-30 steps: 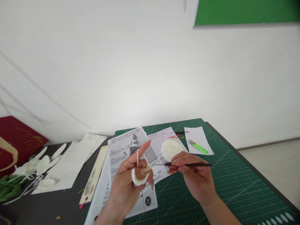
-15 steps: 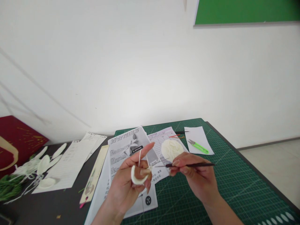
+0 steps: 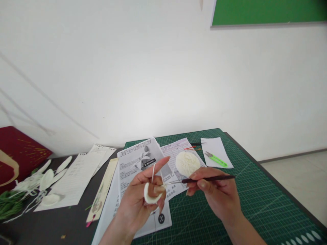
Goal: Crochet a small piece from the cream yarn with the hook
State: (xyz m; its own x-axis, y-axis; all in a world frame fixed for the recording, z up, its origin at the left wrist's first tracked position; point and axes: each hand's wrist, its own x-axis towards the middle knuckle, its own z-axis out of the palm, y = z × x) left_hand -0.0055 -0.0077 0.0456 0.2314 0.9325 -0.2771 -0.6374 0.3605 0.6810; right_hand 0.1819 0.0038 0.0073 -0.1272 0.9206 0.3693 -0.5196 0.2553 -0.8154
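The left hand (image 3: pixel 143 195) is pinching white crochet work (image 3: pixel 151 196); the right hand (image 3: pixel 216 192) is gripping a crochet hook (image 3: pixel 208 179).

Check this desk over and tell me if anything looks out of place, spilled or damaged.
Nothing looks spilled or damaged. Untidy, though: at left, white yarn lies tangled beside green yarn, a strand trailing over the dark tabletop. A tiny tan scrap near the bottom edge also looks stray.
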